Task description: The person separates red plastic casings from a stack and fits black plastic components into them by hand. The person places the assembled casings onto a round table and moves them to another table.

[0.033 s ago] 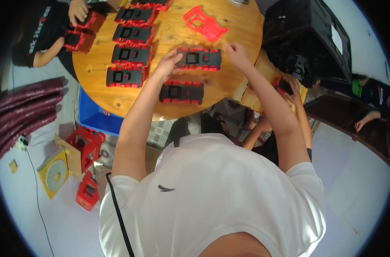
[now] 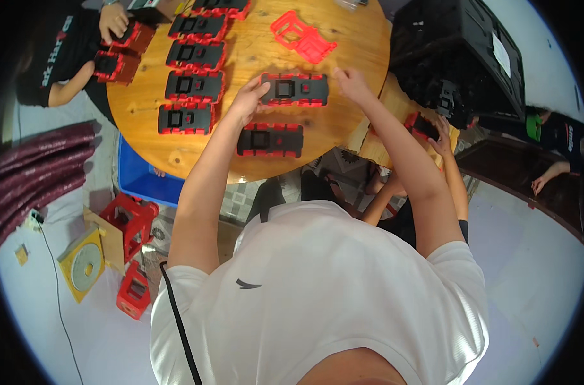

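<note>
My left hand (image 2: 248, 101) grips the left end of a black-and-red plastic casing (image 2: 297, 89), its thumb lying on top. The casing has a black top with a square opening and a red edge with tabs. My right hand (image 2: 353, 85) is just off the casing's right end, fingers curled together; whatever may be in them is hidden. Nearer to me lies a similar black-and-red casing (image 2: 270, 140). Beyond my hands, a bare red plastic frame (image 2: 303, 37) rests at an angle on the round wooden table (image 2: 141, 122).
Several similar casings (image 2: 194, 85) form a column on the table's left side. At the far left, a person's hands (image 2: 114, 23) touch two more. Another person's hand (image 2: 441, 138) is by a casing on the right. A large black case (image 2: 459, 58) stands right; a blue bin (image 2: 147, 186) and red stools (image 2: 135, 218) stand left.
</note>
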Demonstrator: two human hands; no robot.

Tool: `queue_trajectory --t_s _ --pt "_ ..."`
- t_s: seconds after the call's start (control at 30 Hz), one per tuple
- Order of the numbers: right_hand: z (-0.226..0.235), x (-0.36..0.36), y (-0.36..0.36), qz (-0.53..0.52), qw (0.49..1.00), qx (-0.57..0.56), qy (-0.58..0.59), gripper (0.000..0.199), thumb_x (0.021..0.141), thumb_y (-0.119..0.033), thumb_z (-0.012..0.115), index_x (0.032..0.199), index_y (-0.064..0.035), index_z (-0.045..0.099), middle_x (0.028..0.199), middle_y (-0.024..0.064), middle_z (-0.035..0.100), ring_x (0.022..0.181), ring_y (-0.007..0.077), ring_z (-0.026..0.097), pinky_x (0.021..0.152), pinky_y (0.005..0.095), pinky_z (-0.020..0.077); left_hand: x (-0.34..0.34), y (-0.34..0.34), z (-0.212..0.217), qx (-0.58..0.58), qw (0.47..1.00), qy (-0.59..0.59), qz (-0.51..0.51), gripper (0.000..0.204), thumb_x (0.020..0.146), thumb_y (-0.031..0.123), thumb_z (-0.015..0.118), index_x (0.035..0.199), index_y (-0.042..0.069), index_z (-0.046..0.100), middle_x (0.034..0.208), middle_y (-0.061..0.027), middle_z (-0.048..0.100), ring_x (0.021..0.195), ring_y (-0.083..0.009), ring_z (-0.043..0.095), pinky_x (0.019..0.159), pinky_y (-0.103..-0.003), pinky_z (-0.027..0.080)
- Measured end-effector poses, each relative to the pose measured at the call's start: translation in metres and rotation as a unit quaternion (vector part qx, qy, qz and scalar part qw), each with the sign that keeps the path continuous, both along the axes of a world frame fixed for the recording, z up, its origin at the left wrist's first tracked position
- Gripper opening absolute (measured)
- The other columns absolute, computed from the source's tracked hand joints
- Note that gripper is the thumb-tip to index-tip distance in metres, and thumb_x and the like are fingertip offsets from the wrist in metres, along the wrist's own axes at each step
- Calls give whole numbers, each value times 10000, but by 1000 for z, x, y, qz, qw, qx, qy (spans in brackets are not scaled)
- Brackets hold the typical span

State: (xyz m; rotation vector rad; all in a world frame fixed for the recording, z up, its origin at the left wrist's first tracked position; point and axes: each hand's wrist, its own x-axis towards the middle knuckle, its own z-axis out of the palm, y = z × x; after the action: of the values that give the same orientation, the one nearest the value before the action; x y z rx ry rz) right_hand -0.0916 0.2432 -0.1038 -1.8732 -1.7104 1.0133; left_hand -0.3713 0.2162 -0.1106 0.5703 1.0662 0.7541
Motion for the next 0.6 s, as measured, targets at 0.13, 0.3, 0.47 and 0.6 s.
queue_trajectory --t_s 0.13,0.3,0.47,0.6 --pt "4 -24 -6 -78 975 -149 144 390 815 -371 589 923 3 613 761 90 627 614 171 598 553 304 480 0 -2 14 -10 999 50 -3 362 902 171 515 1249 93 448 1104 -22 546 883 -135 576 693 -338 527" --pt "-13 -17 1 -53 990 -55 120 389 809 -371 595 851 16 602 808 142 637 648 215 616 588 318 492 7 4 4 -8 1000 18 -6 313 901 170 520 1206 113 487 1048 -5 566 821 -111 581 602 -272 516" --pt "12 -5 -25 -7 986 -169 0 474 813 -461 571 793 12 587 688 113 595 581 199 584 532 321 477 -3 5 -17 24 999 42 8 311 889 187 544 1188 105 512 1009 14 579 784 -87 572 575 -239 498" --pt "-15 -14 -56 12 947 -184 262 486 836 -478 536 750 -4 602 596 98 575 579 195 590 518 321 472 -6 8 -28 30 998 61 1 340 905 175 511 1227 85 449 1129 -33 543 996 -173 556 774 -383 514"
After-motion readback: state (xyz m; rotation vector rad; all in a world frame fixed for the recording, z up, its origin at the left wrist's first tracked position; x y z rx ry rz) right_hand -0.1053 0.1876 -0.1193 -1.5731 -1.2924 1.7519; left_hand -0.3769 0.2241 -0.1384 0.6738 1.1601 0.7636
